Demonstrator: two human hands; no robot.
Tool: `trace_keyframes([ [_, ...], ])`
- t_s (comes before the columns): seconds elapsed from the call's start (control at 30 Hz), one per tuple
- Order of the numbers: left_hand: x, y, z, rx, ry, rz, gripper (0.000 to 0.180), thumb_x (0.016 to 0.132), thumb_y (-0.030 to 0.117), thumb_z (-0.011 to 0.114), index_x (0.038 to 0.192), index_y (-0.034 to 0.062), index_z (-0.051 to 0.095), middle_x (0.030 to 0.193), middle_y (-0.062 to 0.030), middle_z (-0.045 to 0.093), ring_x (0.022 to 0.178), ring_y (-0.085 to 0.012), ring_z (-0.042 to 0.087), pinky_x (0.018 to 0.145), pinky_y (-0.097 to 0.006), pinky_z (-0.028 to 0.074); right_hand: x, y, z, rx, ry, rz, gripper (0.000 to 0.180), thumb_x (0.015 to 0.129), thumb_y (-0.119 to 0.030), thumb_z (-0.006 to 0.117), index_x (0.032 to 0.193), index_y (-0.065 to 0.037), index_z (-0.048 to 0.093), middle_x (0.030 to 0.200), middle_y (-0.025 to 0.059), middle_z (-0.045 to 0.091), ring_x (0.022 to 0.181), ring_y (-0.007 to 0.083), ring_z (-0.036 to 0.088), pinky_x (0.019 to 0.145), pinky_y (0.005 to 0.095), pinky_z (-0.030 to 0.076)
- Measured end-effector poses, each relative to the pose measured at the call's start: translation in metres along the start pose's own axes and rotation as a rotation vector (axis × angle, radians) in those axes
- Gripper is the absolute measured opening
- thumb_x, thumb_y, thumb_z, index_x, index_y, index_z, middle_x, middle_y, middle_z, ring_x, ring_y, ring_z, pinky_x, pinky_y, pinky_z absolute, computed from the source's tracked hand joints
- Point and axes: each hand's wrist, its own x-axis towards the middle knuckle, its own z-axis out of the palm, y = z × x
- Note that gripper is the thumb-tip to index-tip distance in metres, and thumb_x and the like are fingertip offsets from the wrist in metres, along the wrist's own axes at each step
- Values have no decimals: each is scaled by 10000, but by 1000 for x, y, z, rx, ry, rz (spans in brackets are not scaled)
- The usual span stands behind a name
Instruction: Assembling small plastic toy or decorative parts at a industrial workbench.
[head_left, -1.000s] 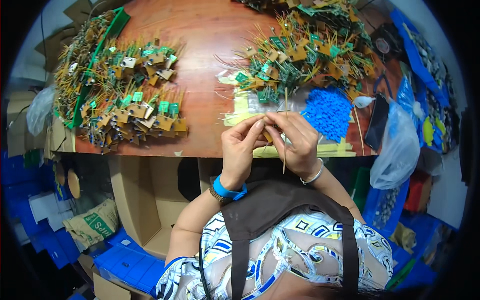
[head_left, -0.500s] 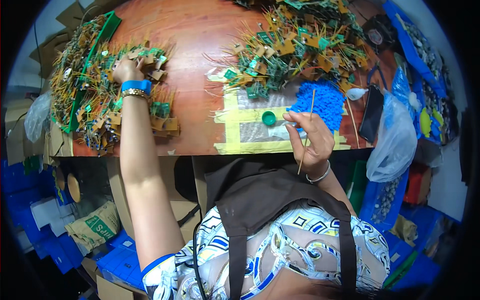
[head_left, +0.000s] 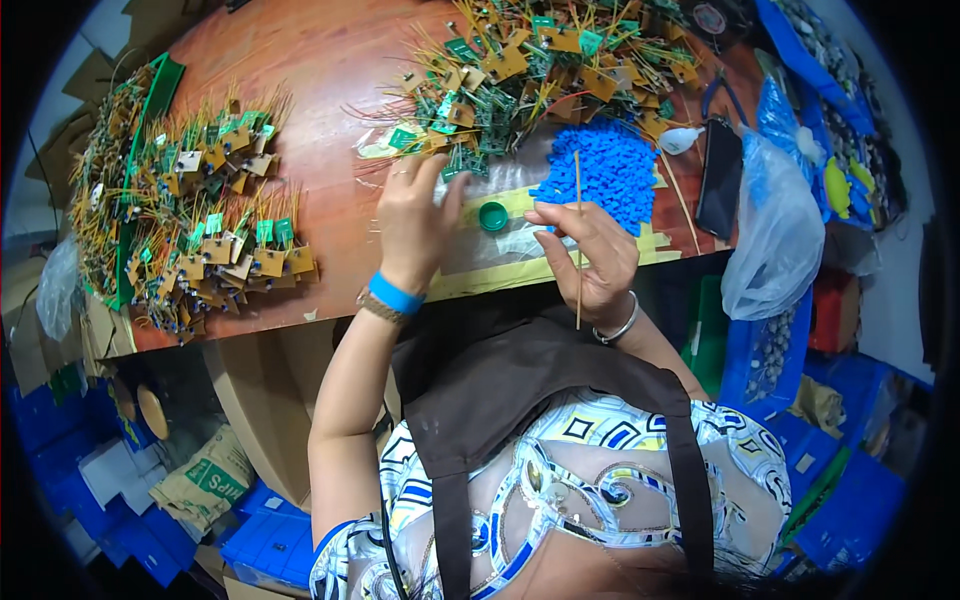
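Note:
My right hand (head_left: 592, 252) pinches a thin wooden stick (head_left: 577, 190) and holds it upright over the taped front of the wooden table (head_left: 320, 90). A small green cap (head_left: 493, 216) lies just left of it, and a heap of small blue plastic pieces (head_left: 606, 178) lies behind it. My left hand (head_left: 415, 215), with a blue wristband, reaches with spread fingers to the near edge of a tangled pile of small green circuit boards with yellow leads (head_left: 530, 60). It holds nothing that I can see.
A second pile of boards with tan tags (head_left: 190, 220) fills the table's left side. A black phone (head_left: 720, 180) and a clear plastic bag (head_left: 780, 230) sit at the right. Cardboard boxes and blue bins (head_left: 270, 540) stand below the table.
My left hand has come back from the left pile to the near edge of the middle pile. My right hand has kept the stick and hardly moved.

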Motion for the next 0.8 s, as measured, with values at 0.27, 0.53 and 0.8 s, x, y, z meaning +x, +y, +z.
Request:
trace_keyframes([
  [0.27,8,10,14,213,-122,146,456,741,112,694,1161,11,547,1134,-161,532,1068,-327,523,881,-413,455,-7,3,-4,-41,-7,30,282,783,67,694,1058,34,643,876,120,712,745,232,667,662,298,522],
  [0.53,13,-9,5,400,-187,429,453,750,42,586,1202,4,583,986,-108,599,943,-262,560,823,-360,478,-10,3,6,83,-150,138,290,840,-51,692,1111,37,640,887,116,712,741,239,665,652,313,515],
  [0.8,-13,-28,-44,-513,195,-353,396,892,-57,593,1276,39,600,1022,-107,708,881,-124,670,738,-268,557,-30,29,10,363,-275,476,501,1053,-360,349,1044,26,668,814,83,584,747,134,552,677,250,463],
])
